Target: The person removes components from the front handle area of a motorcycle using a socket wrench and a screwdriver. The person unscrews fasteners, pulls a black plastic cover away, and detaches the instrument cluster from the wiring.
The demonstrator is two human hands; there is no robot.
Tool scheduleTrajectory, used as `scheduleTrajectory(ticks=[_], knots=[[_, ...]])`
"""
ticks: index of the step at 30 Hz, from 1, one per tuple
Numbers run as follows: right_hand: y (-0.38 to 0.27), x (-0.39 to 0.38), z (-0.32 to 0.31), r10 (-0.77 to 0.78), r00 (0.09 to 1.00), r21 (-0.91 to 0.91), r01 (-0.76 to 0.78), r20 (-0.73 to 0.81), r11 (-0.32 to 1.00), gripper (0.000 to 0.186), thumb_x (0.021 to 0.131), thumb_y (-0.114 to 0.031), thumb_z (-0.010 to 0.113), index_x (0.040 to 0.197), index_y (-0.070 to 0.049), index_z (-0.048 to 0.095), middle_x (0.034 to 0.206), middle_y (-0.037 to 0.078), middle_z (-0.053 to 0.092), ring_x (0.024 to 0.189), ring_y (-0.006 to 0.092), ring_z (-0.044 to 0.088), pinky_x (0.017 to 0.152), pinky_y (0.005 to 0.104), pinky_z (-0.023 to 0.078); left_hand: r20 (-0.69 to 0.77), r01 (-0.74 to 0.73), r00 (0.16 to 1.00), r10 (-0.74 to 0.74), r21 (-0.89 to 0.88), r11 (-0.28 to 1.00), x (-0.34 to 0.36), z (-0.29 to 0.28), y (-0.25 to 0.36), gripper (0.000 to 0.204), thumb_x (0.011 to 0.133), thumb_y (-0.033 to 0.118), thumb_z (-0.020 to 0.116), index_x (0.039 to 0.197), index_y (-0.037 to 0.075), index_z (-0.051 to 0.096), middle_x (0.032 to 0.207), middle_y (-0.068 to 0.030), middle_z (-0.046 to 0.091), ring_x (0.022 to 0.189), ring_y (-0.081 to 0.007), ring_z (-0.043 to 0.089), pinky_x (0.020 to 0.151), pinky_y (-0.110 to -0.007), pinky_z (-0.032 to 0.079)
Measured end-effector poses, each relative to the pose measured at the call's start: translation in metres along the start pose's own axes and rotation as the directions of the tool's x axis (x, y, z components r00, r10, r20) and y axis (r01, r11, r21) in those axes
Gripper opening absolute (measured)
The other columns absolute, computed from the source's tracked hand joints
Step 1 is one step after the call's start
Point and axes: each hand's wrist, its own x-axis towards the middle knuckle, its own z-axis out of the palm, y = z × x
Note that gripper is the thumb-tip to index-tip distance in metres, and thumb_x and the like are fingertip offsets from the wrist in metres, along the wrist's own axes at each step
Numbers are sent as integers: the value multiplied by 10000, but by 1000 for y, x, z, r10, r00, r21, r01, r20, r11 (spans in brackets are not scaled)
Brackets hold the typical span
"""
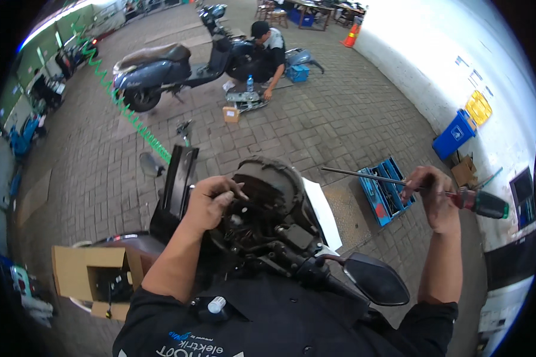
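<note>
In front of me stands a scooter with its front end stripped, dark wiring and metal parts (295,237) exposed. A dusty, dark rounded part (274,184) sits beyond them. My left hand (210,202) is over the left side of this opening, thumb and fingers pinched together; whatever they may hold is too small to make out. Raised at the right, my right hand (430,193) grips a long screwdriver (484,203) with a green and black handle. Its thin shaft points left, its tip in the air clear of the scooter. The scooter's mirror (376,278) is below.
An open blue toolbox (375,199) lies on the paving at right. At left are an open cardboard box (77,275) and an upright black panel (180,178). A green coiled hose (128,113) stretches beyond. Farther off, a person (271,50) crouches beside another scooter (161,68).
</note>
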Motion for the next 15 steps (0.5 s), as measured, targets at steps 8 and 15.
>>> scheduleTrajectory(ticks=[8,15], knots=[[-53,100,71,42,929,-7,-43,369,999,651,951,-626,474,930,16,581,808,98,611,720,192,631,647,323,518,-328,145,922,-203,-192,971,-99,-22,-21,213,888,-43,571,723,43,468,722,-53,558,608,-111,579,716,-322,559],[-34,192,182,228,807,-242,-109,544,964,522,1057,-441,362,872,-13,598,745,78,601,631,175,604,606,309,502,-337,328,853,-398,-247,912,-143,-4,-24,163,941,-4,521,1099,35,532,908,-48,583,796,-97,549,743,-249,463]])
